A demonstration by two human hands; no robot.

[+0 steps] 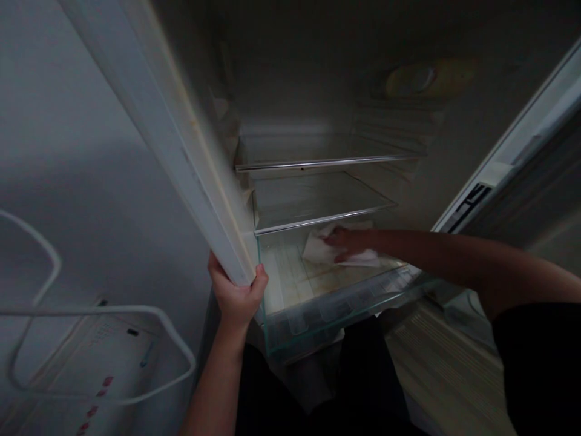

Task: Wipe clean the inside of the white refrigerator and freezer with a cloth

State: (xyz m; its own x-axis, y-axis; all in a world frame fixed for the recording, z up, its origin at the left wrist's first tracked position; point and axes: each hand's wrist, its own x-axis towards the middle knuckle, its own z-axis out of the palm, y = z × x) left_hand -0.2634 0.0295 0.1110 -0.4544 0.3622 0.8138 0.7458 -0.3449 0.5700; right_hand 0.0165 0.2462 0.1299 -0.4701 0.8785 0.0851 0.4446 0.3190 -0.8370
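My left hand (238,293) is wrapped round the lower end of the white front edge (209,200) of an open refrigerator, thumb on the inner side. Inside, my right hand (351,241) presses a white cloth (318,249) onto the bottom glass surface (290,284), which shows brownish stains. Slight blur hides the exact finger positions, and whether the cloth is fabric or paper I cannot tell. Just above that hand is a glass shelf (318,224) with a shiny front strip.
Another glass shelf (327,162) sits higher in the dark interior, and a yellowish round-knobbed unit (426,79) is on the right wall. A clear drawer front (336,315) juts out below. White cable (158,312) loops at left, and a ribbed pale panel (449,363) lies at lower right.
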